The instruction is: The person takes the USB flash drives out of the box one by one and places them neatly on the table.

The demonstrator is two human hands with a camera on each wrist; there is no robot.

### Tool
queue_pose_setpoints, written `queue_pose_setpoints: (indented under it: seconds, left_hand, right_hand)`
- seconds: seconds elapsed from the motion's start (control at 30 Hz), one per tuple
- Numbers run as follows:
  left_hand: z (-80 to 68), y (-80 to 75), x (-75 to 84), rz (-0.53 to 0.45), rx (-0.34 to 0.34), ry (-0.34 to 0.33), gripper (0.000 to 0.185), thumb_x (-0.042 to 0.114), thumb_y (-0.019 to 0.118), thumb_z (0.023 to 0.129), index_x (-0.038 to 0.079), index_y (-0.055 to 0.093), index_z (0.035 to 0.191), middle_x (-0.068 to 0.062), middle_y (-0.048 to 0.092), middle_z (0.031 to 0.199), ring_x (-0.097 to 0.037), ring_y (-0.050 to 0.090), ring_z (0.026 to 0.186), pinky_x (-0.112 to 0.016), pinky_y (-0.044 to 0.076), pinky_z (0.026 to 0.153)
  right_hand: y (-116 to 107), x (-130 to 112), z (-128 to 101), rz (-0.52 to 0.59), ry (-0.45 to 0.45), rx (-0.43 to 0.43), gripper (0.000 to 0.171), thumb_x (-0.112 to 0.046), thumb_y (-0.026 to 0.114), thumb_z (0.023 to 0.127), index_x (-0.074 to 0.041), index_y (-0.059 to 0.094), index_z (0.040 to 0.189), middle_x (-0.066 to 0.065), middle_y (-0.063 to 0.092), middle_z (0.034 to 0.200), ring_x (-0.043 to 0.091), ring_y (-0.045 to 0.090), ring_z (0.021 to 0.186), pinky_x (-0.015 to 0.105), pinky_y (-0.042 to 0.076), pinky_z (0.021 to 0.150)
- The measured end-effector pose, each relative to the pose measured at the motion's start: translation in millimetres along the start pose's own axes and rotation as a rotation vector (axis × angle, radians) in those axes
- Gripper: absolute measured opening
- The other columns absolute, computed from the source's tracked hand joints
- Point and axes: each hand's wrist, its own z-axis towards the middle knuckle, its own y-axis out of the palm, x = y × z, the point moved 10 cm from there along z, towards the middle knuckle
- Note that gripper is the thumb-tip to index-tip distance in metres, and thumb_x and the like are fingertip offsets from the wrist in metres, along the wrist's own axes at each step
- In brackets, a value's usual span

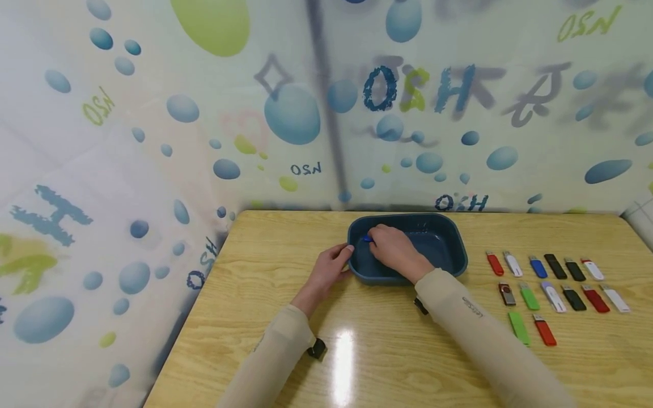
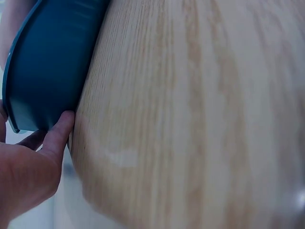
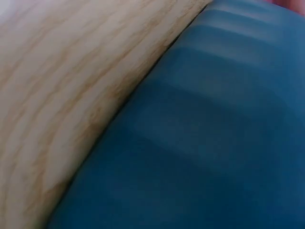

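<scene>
A dark blue plastic basin [image 1: 439, 249] stands at the back of the wooden table. My left hand [image 1: 329, 265] holds its left end, thumb over the rim and fingers against the outer wall; the left wrist view shows those fingers [image 2: 58, 136] low on the basin's side. Inside the basin, toward its left end, my right hand [image 1: 393, 247] pinches a small blue USB stick [image 1: 367, 238], most of it hidden by the fingers. The right wrist view is filled by the basin's outer wall [image 3: 190, 143] and the tabletop.
To the right of the basin, several USB sticks lie in three rows, among them a red one [image 1: 495, 264], a blue one [image 1: 538, 267], a black one [image 1: 555, 266] and a green one [image 1: 518, 328]. A patterned curtain [image 1: 291, 181] hangs behind the table [image 1: 265, 255].
</scene>
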Motion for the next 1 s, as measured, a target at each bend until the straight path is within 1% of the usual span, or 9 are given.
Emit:
queue_pose_setpoints:
  seconds: [0.1,0.17,0.37,0.53,0.6,0.73,0.83,0.9,1.0]
  left_hand:
    - [-1.0,1.7,1.1,0.002,-0.002,-0.010,0.057,0.037,0.058,0.107,0.000,0.050,0.151,-0.019,0.048,0.154,-0.031,0.048,0.142,-0.043,0.054,0.102]
    - [-1.2,2.4,1.2,0.006,-0.002,-0.012,0.059,0.038,0.057,0.107,0.001,0.049,0.152,-0.019,0.048,0.155,-0.032,0.047,0.142,-0.043,0.054,0.102]
    - [-1.8,2.4,1.6,0.018,0.009,-0.021,0.060,0.040,0.058,0.107,0.002,0.049,0.152,-0.018,0.048,0.155,-0.031,0.048,0.142,-0.043,0.054,0.102]
    - [-1.3,2.3,1.1,0.014,0.007,-0.016,0.061,0.040,0.058,0.107,0.001,0.049,0.152,-0.019,0.047,0.155,-0.032,0.047,0.143,-0.042,0.054,0.103]
    - [-1.0,1.9,1.0,0.011,0.008,-0.014,0.061,0.040,0.057,0.107,0.001,0.048,0.153,-0.019,0.047,0.155,-0.032,0.047,0.143,-0.042,0.054,0.103]
    - [-2.0,1.6,1.7,0.012,0.010,-0.013,0.061,0.040,0.057,0.107,0.000,0.048,0.153,-0.019,0.047,0.156,-0.032,0.047,0.143,-0.042,0.054,0.103]
    - [-3.2,1.8,2.6,0.007,0.007,-0.010,0.061,0.039,0.056,0.108,0.000,0.047,0.153,-0.020,0.046,0.156,-0.033,0.046,0.144,-0.043,0.054,0.103]
    - [-3.5,1.3,2.9,0.003,0.007,-0.008,0.060,0.038,0.056,0.108,-0.001,0.047,0.153,-0.020,0.046,0.156,-0.033,0.046,0.143,-0.042,0.054,0.103]
    - [-4.0,1.2,3.3,-0.004,0.010,-0.008,0.058,0.036,0.056,0.108,-0.001,0.047,0.152,-0.020,0.047,0.155,-0.032,0.047,0.143,-0.042,0.054,0.102]
  right_hand:
    - [2.0,-0.3,3.2,-0.015,0.014,-0.019,0.031,-0.011,0.061,0.103,0.005,0.067,0.129,0.021,0.066,0.126,0.038,0.065,0.114,0.051,0.054,0.100]
    - [3.6,0.0,5.1,-0.030,0.021,-0.032,0.031,-0.011,0.061,0.103,0.004,0.067,0.129,0.021,0.066,0.125,0.039,0.064,0.113,0.051,0.053,0.100]
    - [6.7,0.1,9.8,-0.088,0.016,-0.052,0.029,-0.010,0.061,0.102,0.003,0.070,0.127,0.020,0.066,0.116,0.038,0.065,0.104,0.050,0.055,0.096]
    - [5.8,-2.5,9.6,-0.126,-0.016,-0.037,0.021,-0.008,0.062,0.101,0.001,0.074,0.116,0.017,0.066,0.105,0.035,0.066,0.096,0.048,0.055,0.094]
    - [4.9,-3.8,8.8,-0.132,-0.032,-0.029,0.018,-0.008,0.063,0.101,0.000,0.076,0.109,0.015,0.066,0.099,0.033,0.066,0.091,0.047,0.056,0.090]
    - [5.5,-1.8,6.0,-0.121,-0.034,-0.030,0.016,-0.014,0.067,0.101,-0.003,0.078,0.095,0.010,0.066,0.086,0.028,0.065,0.079,0.043,0.058,0.079]
    - [7.8,1.4,3.7,-0.094,-0.031,-0.043,0.019,-0.017,0.069,0.100,-0.005,0.077,0.089,0.006,0.064,0.079,0.023,0.061,0.071,0.038,0.056,0.072]
    - [7.7,3.4,1.4,-0.062,-0.029,-0.045,0.017,-0.018,0.070,0.100,-0.005,0.076,0.089,0.005,0.064,0.080,0.022,0.060,0.072,0.038,0.055,0.071]
    - [5.1,8.7,-2.5,-0.027,-0.001,-0.028,0.014,-0.019,0.072,0.099,-0.005,0.074,0.096,0.008,0.064,0.090,0.026,0.060,0.080,0.041,0.055,0.076]
